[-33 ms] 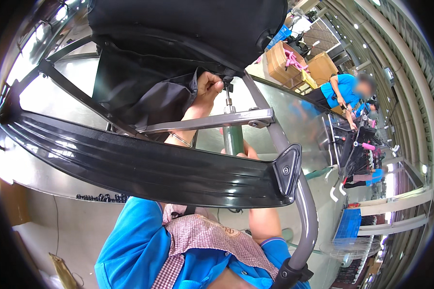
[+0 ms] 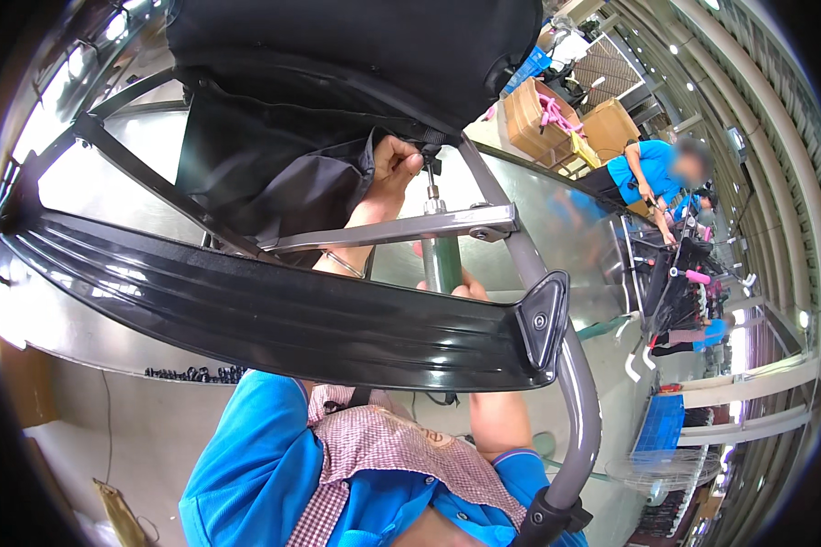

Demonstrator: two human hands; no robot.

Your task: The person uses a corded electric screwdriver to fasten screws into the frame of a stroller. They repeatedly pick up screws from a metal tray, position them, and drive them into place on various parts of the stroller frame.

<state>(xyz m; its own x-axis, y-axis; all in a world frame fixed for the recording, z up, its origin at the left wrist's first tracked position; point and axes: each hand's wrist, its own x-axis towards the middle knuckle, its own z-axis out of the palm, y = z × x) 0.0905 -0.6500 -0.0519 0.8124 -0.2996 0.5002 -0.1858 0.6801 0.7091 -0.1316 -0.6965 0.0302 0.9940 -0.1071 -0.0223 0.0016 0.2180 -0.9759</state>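
Note:
A grey tubular frame [image 2: 576, 410] with black fabric [image 2: 283, 173], looking like a stroller, stands in front of me. Its glossy black curved plate [image 2: 274, 319] crosses between me and my hands. My left hand [image 2: 394, 169] reaches behind a grey crossbar [image 2: 401, 228] with fingers curled beside a small black fitting [image 2: 434, 164]; what they pinch is hidden. Mostly covered by the plate, my right hand [image 2: 468, 288] wraps the lower end of a green power screwdriver [image 2: 441, 262]. The tool points upward, its bit at the black fitting under the fabric's edge.
A shiny metal tabletop [image 2: 556, 228] lies under the frame. Small black parts [image 2: 196, 375] line its near edge. At the right, a co-worker in blue [image 2: 643, 173] works by other frames with pink grips [image 2: 696, 277]. Cardboard boxes [image 2: 526, 118] stand behind.

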